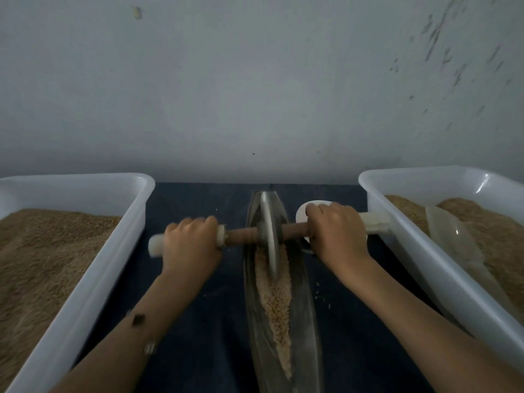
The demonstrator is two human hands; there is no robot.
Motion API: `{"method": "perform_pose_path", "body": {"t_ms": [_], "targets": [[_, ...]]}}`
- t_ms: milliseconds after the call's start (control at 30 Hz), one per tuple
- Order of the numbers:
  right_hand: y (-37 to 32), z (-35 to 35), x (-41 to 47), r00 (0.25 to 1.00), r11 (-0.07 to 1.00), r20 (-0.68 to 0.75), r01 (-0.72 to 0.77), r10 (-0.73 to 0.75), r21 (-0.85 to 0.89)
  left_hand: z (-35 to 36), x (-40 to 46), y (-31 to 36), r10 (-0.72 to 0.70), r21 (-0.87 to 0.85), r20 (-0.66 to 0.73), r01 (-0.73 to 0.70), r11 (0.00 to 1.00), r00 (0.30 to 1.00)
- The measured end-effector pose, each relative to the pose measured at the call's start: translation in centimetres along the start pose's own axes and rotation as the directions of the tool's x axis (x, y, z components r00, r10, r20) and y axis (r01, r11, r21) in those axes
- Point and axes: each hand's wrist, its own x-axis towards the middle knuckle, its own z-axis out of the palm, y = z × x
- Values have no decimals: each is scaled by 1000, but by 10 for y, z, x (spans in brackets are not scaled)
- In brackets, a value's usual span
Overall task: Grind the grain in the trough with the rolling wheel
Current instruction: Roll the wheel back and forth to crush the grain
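A long, narrow metal trough [307, 313] lies lengthwise in front of me on a dark blue cloth. Pale crushed grain [276, 304] fills its groove. A thin metal rolling wheel [269, 236] stands upright in the groove at the far half of the trough. A wooden axle [241, 236] with white end grips runs through the wheel. My left hand [190, 241] grips the left handle. My right hand [337, 232] grips the right handle. Both arms are stretched forward.
A white plastic tub [107, 251] of brown grain stands at the left. A second white tub [419, 251] at the right holds grain and a clear scoop [453, 239]. A white round object [302, 212] lies behind my right hand. A grey wall [255, 80] rises close behind.
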Motion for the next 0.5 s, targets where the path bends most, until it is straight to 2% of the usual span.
{"method": "perform_pose_path", "body": {"t_ms": [100,167,233,300,400,500], "targets": [[-9,-31,-39,995,995,-75,67,-61,70,-19,-46,1,21,-10,95,-20,1000,995],[-14,-53,-64,992,992,-102,84,-74,98,-40,-73,1,104,-44,109,-100,994,989],[-15,-70,-79,991,990,-84,110,-103,86,-59,-89,-2,190,-102,88,-181,978,978],[-14,-79,-84,993,990,-37,118,-115,73,-67,-96,-4,224,-75,105,-217,973,969],[-11,-71,-82,996,992,11,85,-86,89,-64,-88,-2,207,-59,107,-201,978,973],[-5,-42,-67,999,994,-1,48,-48,98,-45,-65,7,138,-56,85,-134,989,987]]}}
